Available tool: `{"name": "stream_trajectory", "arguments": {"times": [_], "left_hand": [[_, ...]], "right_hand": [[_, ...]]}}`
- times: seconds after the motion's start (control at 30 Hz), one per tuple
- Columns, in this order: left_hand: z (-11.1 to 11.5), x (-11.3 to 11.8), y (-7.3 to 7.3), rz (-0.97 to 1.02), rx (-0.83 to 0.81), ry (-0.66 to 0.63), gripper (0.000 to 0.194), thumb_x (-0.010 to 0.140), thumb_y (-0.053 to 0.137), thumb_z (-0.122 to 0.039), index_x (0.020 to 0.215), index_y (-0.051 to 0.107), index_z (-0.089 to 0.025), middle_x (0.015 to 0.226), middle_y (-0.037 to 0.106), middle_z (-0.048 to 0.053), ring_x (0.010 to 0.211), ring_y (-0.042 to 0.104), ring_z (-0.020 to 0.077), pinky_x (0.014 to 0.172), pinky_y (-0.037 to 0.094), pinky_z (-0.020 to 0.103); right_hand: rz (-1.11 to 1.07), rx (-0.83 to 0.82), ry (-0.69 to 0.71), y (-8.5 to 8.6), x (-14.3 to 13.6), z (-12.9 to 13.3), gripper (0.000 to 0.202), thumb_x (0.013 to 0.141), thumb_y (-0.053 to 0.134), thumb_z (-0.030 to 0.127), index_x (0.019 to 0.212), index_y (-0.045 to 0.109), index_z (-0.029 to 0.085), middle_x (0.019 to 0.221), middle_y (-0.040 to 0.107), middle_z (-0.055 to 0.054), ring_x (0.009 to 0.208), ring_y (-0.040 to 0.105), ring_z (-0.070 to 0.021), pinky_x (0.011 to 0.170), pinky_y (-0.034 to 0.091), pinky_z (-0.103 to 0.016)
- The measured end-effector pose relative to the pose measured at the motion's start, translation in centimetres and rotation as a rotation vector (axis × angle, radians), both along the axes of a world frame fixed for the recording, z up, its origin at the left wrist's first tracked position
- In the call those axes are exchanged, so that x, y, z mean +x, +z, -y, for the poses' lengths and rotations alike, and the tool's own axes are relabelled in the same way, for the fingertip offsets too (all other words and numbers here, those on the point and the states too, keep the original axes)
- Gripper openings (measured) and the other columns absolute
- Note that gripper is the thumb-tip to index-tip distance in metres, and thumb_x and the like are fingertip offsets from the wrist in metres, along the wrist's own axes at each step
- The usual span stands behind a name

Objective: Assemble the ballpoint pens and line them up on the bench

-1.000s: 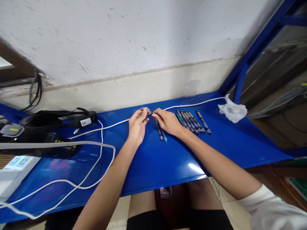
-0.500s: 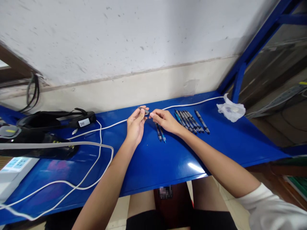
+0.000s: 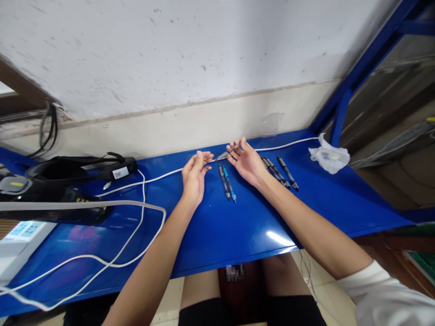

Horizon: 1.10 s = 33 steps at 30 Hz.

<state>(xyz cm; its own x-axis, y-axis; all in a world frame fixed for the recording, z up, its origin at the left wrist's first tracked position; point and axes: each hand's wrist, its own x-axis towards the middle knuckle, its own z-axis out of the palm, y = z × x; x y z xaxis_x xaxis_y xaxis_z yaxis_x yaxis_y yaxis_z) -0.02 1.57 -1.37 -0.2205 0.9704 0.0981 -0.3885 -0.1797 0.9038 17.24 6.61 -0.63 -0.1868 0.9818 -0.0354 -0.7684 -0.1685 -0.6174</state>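
Note:
My right hand [image 3: 249, 163] holds a slim greyish pen [image 3: 223, 155] between thumb and fingers, slanting down to the left above the table. Its lower end comes close to the fingertips of my left hand [image 3: 194, 176]; whether they touch is hard to tell. My left hand is open, thumb raised and fingers stretched out. Below and between the hands lie two pens side by side, a dark pen [image 3: 224, 183] and a blue pen [image 3: 229, 184]. To the right of my right wrist are several dark pens [image 3: 277, 171], partly covered by it, and a separate pen [image 3: 287, 173].
A white cable [image 3: 282, 146] runs along the back of the blue table [image 3: 224, 235], looping at left. Black strapped gear [image 3: 68, 199] and a power strip [image 3: 23, 242] occupy the left side. Crumpled white tissue [image 3: 329, 154] lies far right. A wall [image 3: 204, 113] rises behind.
My hands have moved apart. The pen, earlier gripped in my left hand with my right fingers at its end, is now in my right hand, and my left fingers have opened.

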Motion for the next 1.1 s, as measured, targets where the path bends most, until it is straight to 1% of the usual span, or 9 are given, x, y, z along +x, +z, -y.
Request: {"name": "stream_trajectory", "arguments": {"times": [0.1, 0.2, 0.3, 0.43, 0.57, 0.77, 0.9, 1.0, 1.1], "left_hand": [[0.0, -0.1, 0.2, 0.005, 0.006, 0.044, 0.04, 0.093, 0.077, -0.058, 0.098, 0.08, -0.019, 0.104, 0.076, 0.01, 0.102, 0.071, 0.0207, 0.081, 0.051, 0.028], [-0.1, -0.3, 0.2, 0.02, -0.002, 0.057, 0.039, 0.092, 0.077, -0.057, 0.094, 0.08, -0.019, 0.1, 0.075, 0.009, 0.097, 0.07, 0.0191, 0.078, 0.05, 0.027], [-0.1, -0.4, 0.0, 0.005, -0.011, 0.059, 0.037, 0.092, 0.078, -0.056, 0.092, 0.079, -0.019, 0.098, 0.074, 0.009, 0.094, 0.069, 0.0183, 0.076, 0.049, 0.027], [-0.3, -0.4, -0.5, -0.074, -0.024, 0.086, 0.034, 0.092, 0.08, -0.054, 0.092, 0.079, -0.02, 0.098, 0.074, 0.008, 0.092, 0.069, 0.0169, 0.076, 0.049, 0.027], [-0.3, -0.3, -0.9, -0.181, -0.017, 0.115, 0.032, 0.091, 0.08, -0.053, 0.093, 0.078, -0.02, 0.096, 0.075, 0.007, 0.089, 0.068, 0.0162, 0.075, 0.049, 0.026], [-0.2, -0.3, -1.0, -0.379, 0.049, 0.121, 0.027, 0.094, 0.078, -0.048, 0.097, 0.077, -0.021, 0.095, 0.077, 0.006, 0.09, 0.07, 0.0185, 0.078, 0.051, 0.029], [-0.2, -0.2, -1.2, -0.525, 0.083, 0.073, 0.023, 0.093, 0.08, -0.044, 0.101, 0.077, -0.022, 0.1, 0.078, 0.007, 0.095, 0.071, 0.0215, 0.082, 0.051, 0.032], [-0.1, 0.0, -1.6, -0.657, 0.099, 0.026, 0.02, 0.091, 0.082, -0.04, 0.101, 0.078, -0.023, 0.1, 0.078, 0.007, 0.09, 0.069, 0.0217, 0.077, 0.048, 0.033], [0.1, -0.1, -2.1, -0.837, 0.179, -0.017, 0.018, 0.089, 0.083, -0.036, 0.103, 0.078, -0.025, 0.103, 0.075, 0.007, 0.091, 0.067, 0.0223, 0.079, 0.048, 0.034]], "right_hand": [[-0.162, -0.032, 0.057, -0.1, 0.5, -0.5, 0.031, 0.101, 0.075, 0.037, 0.085, 0.052, 0.025, 0.064, 0.053, 0.009, 0.057, 0.053, -0.0102, 0.06, 0.052, -0.023], [-0.284, -0.107, 0.145, -0.1, 1.2, -0.7, 0.042, 0.109, 0.06, 0.041, 0.075, 0.038, 0.025, 0.053, 0.031, 0.011, 0.043, 0.028, -0.0094, 0.041, 0.03, -0.021], [-0.357, -0.185, 0.19, -0.1, 2.0, -0.6, 0.046, 0.109, 0.045, 0.043, 0.072, 0.023, 0.027, 0.053, 0.022, 0.01, 0.041, 0.017, -0.01, 0.037, 0.017, -0.025], [-0.42, -0.224, 0.187, -0.1, 2.4, -0.5, 0.041, 0.103, 0.042, 0.036, 0.075, 0.014, 0.028, 0.053, 0.015, 0.011, 0.041, 0.011, -0.0098, 0.038, 0.011, -0.026], [-0.426, -0.221, 0.181, -0.1, 2.5, -0.5, 0.038, 0.098, 0.045, 0.032, 0.075, 0.015, 0.028, 0.054, 0.013, 0.011, 0.042, 0.008, -0.0096, 0.039, 0.009, -0.027], [-0.424, -0.189, 0.174, -0.1, 2.6, -0.5, 0.034, 0.097, 0.046, 0.034, 0.076, 0.021, 0.028, 0.054, 0.015, 0.011, 0.042, 0.009, -0.0099, 0.038, 0.013, -0.026], [-0.4, -0.187, 0.142, -0.2, 2.6, -0.5, 0.034, 0.097, 0.046, 0.035, 0.074, 0.022, 0.028, 0.051, 0.018, 0.011, 0.041, 0.009, -0.0103, 0.036, 0.015, -0.026], [-0.367, -0.184, 0.123, -0.1, 2.6, -0.5, 0.034, 0.099, 0.043, 0.036, 0.073, 0.022, 0.028, 0.049, 0.019, 0.011, 0.04, 0.009, -0.0107, 0.035, 0.016, -0.026], [-0.296, -0.165, 0.124, 0.0, 2.6, -0.6, 0.038, 0.1, 0.048, 0.043, 0.072, 0.026, 0.028, 0.048, 0.022, 0.011, 0.04, 0.011, -0.0105, 0.035, 0.019, -0.025]]}}
